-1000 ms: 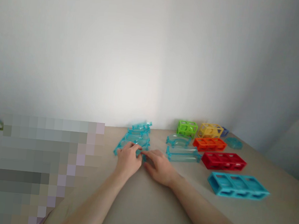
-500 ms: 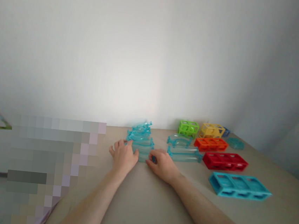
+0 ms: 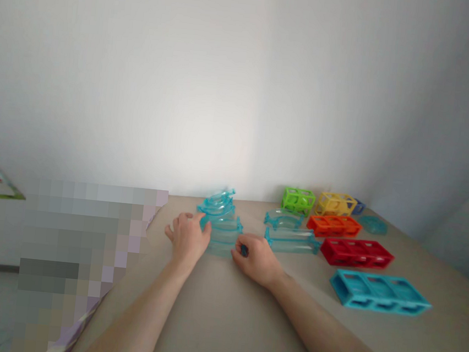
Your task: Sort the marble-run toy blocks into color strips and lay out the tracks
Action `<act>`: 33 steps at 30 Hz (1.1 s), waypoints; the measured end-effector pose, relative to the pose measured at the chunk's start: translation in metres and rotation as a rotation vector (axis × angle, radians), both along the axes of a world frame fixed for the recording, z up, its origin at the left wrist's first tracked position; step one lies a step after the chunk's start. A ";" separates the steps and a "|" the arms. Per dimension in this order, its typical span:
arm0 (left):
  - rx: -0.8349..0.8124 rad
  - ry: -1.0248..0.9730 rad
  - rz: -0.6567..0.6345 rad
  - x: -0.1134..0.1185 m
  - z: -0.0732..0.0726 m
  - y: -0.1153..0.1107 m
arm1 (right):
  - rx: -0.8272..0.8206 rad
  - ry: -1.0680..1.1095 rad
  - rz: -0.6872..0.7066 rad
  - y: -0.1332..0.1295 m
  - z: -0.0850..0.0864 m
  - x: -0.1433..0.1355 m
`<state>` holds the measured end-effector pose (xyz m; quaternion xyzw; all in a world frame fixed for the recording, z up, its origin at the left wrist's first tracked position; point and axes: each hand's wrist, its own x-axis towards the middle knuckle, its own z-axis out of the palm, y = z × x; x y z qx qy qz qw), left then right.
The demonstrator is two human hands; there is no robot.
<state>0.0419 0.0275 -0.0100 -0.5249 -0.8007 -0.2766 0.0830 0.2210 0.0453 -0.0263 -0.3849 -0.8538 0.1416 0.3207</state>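
My left hand (image 3: 188, 239) is at the left end of several see-through blue plastic channel pieces (image 3: 224, 233), its fingers apart and curved over the table. Whether its thumb side touches them is hard to tell. My right hand (image 3: 257, 258) is closed, fingers curled round the right end of the nearest clear channel piece (image 3: 220, 248). A bit of blue shows inside the curl; the rest of that end is hidden. Behind the left hand, more clear blue curved pieces (image 3: 217, 202) lie in a loose heap near the wall.
Right of my hands lie a straight clear channel (image 3: 292, 241) and a curved one (image 3: 284, 219). Further right are open block frames: green (image 3: 298, 200), yellow (image 3: 336, 204), orange (image 3: 334, 226), red (image 3: 356, 253), turquoise (image 3: 381, 292) and dark blue (image 3: 357, 208). A wall rises behind.
My left hand has shifted slightly left, its thumb drawing back from the clear pieces. Some heaped pieces at the back sit differently. My right hand stays nearly where it was.
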 end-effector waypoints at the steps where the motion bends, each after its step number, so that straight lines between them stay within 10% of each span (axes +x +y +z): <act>1: -0.004 -0.002 0.007 -0.001 0.000 0.000 | 0.000 0.003 0.003 0.000 0.000 0.000; 6: 0.023 0.045 -0.034 0.000 0.003 -0.002 | 0.000 0.017 0.024 -0.003 0.002 -0.001; 13: -0.112 0.126 -0.590 0.004 0.006 -0.003 | -0.015 0.016 0.071 -0.008 0.006 -0.003; 33: -0.222 0.028 -0.433 -0.002 -0.005 0.006 | -0.193 0.028 0.063 -0.016 0.006 -0.004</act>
